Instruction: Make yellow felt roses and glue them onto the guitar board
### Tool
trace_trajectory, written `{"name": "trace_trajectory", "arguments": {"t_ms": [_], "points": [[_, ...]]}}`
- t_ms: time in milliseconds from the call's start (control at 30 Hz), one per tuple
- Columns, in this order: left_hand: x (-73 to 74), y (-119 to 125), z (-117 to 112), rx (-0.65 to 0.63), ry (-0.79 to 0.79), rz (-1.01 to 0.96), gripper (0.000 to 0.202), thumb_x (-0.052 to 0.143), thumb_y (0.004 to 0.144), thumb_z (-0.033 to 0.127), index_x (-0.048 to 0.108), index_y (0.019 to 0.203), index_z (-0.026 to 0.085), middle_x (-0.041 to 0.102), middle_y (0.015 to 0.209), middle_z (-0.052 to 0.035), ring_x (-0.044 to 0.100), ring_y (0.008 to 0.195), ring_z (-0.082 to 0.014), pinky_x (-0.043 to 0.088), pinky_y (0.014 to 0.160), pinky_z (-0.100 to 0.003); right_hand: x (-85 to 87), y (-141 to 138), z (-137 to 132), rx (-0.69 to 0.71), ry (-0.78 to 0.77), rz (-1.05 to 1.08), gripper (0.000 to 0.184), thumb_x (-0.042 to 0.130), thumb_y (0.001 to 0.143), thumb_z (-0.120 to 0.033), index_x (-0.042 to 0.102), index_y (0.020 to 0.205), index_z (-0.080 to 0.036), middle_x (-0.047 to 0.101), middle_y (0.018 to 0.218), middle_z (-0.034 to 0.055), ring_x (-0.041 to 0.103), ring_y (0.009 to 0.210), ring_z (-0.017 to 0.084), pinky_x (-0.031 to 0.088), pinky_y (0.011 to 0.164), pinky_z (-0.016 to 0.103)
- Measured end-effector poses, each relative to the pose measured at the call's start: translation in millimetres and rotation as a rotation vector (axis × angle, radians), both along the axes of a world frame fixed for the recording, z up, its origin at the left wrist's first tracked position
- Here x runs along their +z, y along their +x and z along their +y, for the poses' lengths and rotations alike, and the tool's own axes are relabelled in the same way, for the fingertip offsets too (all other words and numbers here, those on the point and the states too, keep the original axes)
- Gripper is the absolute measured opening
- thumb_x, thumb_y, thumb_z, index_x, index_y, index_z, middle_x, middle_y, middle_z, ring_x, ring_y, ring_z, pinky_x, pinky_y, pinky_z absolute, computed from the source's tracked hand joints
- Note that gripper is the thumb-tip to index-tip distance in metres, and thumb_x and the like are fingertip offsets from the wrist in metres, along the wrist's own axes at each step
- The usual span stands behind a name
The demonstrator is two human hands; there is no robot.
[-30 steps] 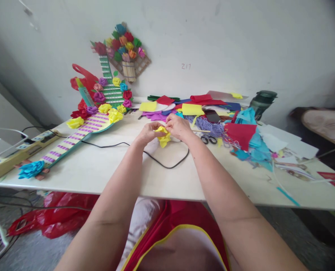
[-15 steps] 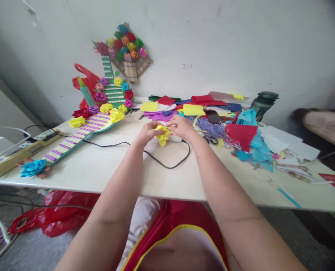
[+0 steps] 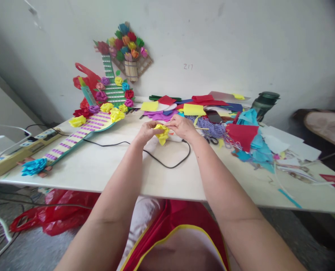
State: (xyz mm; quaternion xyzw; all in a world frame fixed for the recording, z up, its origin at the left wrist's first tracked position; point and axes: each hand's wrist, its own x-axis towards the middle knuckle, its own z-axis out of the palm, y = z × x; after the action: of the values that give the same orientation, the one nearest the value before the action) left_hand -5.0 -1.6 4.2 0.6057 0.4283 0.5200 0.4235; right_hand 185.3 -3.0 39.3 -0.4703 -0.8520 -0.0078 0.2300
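Note:
Both my hands meet over the middle of the white table (image 3: 105, 169). A crumpled yellow paper flower (image 3: 162, 134) sits between them. My left hand (image 3: 146, 131) pinches its left side with curled fingers. My right hand (image 3: 182, 127) grips its top right, fingers closed on the paper. A black cable (image 3: 167, 164) loops on the table just below my hands.
A striped paper craft with flowers (image 3: 85, 130) lies at the left, a blue flower (image 3: 33, 166) at its near end. Coloured paper sheets (image 3: 194, 109), purple yarn (image 3: 209, 128), scissors (image 3: 212, 141) and a phone (image 3: 212, 116) crowd the right. A power strip (image 3: 20, 148) lies far left; a dark bottle (image 3: 264, 102) stands at the back.
My hands and the yellow flower shifted slightly away from me; my right fingers worked along the paper's top. Everything else is as before.

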Motion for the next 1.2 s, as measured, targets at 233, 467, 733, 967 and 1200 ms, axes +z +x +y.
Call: {"name": "trace_trajectory", "arguments": {"t_ms": [233, 467, 733, 967, 1200], "points": [[0.6, -1, -1, 0.032, -0.018, -0.028, 0.032, 0.081, 0.047, 0.027, 0.072, 0.076, 0.017, 0.068, 0.069, -0.0002, 0.06, 0.066, -0.0152, 0.048, 0.067, -0.028, -0.5, 1, -2, -0.008, 0.038, -0.011, 0.034, 0.053, 0.095, -0.029, 0.072, 0.123, -0.026, 0.067, 0.118, 0.0083, 0.063, 0.103, 0.024, 0.046, 0.078, 0.032], [-2.3, -3, 1, 0.073, -0.005, -0.048, 0.029, 0.08, 0.049, 0.025, 0.073, 0.076, 0.017, 0.069, 0.071, -0.0015, 0.061, 0.068, -0.0158, 0.047, 0.066, -0.027, -1.9, 2, -1, -0.003, 0.094, 0.018, 0.027, 0.056, 0.093, -0.026, 0.072, 0.114, -0.025, 0.067, 0.119, 0.0077, 0.063, 0.099, 0.024, 0.044, 0.077, 0.033], [-4.0, -6, 6, 0.174, -0.01, -0.075, 0.033, 0.084, 0.046, 0.032, 0.069, 0.072, 0.017, 0.067, 0.068, -0.0009, 0.058, 0.066, -0.0154, 0.045, 0.065, -0.028, -3.0, 7, 0, -0.014, 0.09, 0.078, 0.023, 0.056, 0.093, -0.025, 0.077, 0.099, -0.021, 0.07, 0.114, 0.0077, 0.063, 0.096, 0.022, 0.041, 0.074, 0.032], [-4.8, -9, 8, 0.209, 0.048, -0.243, 0.038, 0.083, 0.047, 0.041, 0.063, 0.069, 0.018, 0.062, 0.065, 0.0012, 0.057, 0.067, -0.0145, 0.044, 0.07, -0.028, -10.2, 10, 14, -0.089, 0.026, 0.323, 0.018, 0.063, 0.087, -0.025, 0.078, 0.092, -0.017, 0.074, 0.1, 0.0071, 0.064, 0.088, 0.019, 0.043, 0.075, 0.03], [-6.7, -4, 10, 0.161, 0.046, -0.358, 0.037, 0.08, 0.047, 0.036, 0.064, 0.075, 0.018, 0.064, 0.07, 0.0015, 0.058, 0.067, -0.0131, 0.043, 0.071, -0.026, -14.2, 5, 16, -0.125, -0.305, 0.683, 0.015, 0.067, 0.081, -0.028, 0.072, 0.077, -0.016, 0.071, 0.073, 0.0024, 0.063, 0.072, 0.017, 0.047, 0.073, 0.028]]}}
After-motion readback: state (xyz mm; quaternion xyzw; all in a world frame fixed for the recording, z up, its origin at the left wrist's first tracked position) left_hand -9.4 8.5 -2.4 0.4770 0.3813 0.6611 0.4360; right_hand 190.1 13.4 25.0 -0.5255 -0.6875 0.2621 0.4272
